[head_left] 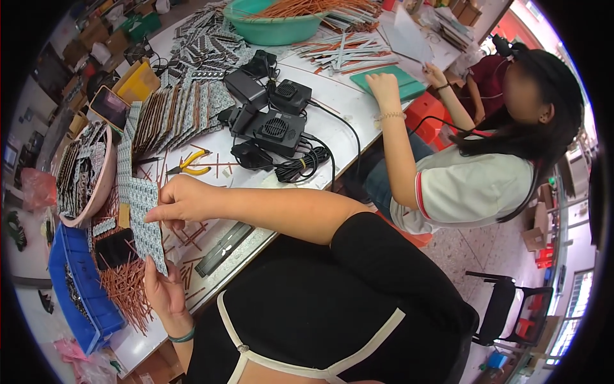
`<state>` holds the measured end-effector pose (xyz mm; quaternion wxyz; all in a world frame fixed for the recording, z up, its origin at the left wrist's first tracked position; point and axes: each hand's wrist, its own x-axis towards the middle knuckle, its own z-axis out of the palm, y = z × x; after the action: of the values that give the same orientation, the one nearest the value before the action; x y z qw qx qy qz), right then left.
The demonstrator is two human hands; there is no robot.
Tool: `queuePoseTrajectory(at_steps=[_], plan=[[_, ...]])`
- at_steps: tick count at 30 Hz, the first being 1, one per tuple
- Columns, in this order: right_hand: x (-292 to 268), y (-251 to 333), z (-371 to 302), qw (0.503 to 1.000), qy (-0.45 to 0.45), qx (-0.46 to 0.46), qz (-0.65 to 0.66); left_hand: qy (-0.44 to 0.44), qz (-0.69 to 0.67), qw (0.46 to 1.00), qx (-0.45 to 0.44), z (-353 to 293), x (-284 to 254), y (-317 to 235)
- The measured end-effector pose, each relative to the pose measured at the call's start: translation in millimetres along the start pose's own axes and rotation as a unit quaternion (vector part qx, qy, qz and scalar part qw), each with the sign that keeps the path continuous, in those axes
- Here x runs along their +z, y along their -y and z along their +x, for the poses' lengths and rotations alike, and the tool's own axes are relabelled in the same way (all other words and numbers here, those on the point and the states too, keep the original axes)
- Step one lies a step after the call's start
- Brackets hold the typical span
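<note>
A pale circuit board panel (146,221), patterned with many small repeated cells, is held tilted above the table's left part. My left hand (164,289) grips its near end, with the thumb lying along the face. My right hand (184,200) pinches its right edge farther up, the thumb on the face and the curled fingers partly hidden. Beneath and beside the panel lie a loose heap of thin reddish-brown strips (126,286) and a black flat piece (115,248). Yellow-handled pliers (192,164) rest just beyond my right hand.
Left of the panel stand a blue bin (67,281) and a pink basin (105,185) of boards. Stacked panels (185,115), black devices with cables (275,131) and a green basin (272,29) sit farther back. At the right, another person (473,179) handles a white sheet.
</note>
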<state>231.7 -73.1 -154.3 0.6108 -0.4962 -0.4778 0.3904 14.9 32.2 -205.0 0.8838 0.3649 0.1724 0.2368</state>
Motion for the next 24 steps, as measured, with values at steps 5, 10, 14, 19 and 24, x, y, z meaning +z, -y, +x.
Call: queuePoseTrajectory(at_steps=[5, 10, 14, 19, 24], plan=[[7.2, -10.9, 2.6, 0.997, -0.032, 0.012, 0.072, -0.076, 0.027, 0.995, 0.062, -3.0, 5.6, 0.6], [6.5, -10.0, 5.9, 0.991, -0.013, -0.011, 0.132, -0.017, -0.099, 0.993, -0.064, -7.5, 22.2, 3.0], [1.8, -19.9, 14.5, 0.988, -0.027, 0.006, 0.149, -0.036, -0.145, 0.987, -0.06, -1.6, 27.8, 1.2], [-5.4, -11.8, 14.4, 0.997, -0.031, -0.004, 0.075, -0.027, -0.025, 0.999, 0.02, 1.2, 15.5, 3.5], [-9.9, -12.6, 15.5, 0.996, -0.069, -0.027, 0.055, -0.104, 0.093, 0.985, 0.103, -6.2, 16.6, -2.0]])
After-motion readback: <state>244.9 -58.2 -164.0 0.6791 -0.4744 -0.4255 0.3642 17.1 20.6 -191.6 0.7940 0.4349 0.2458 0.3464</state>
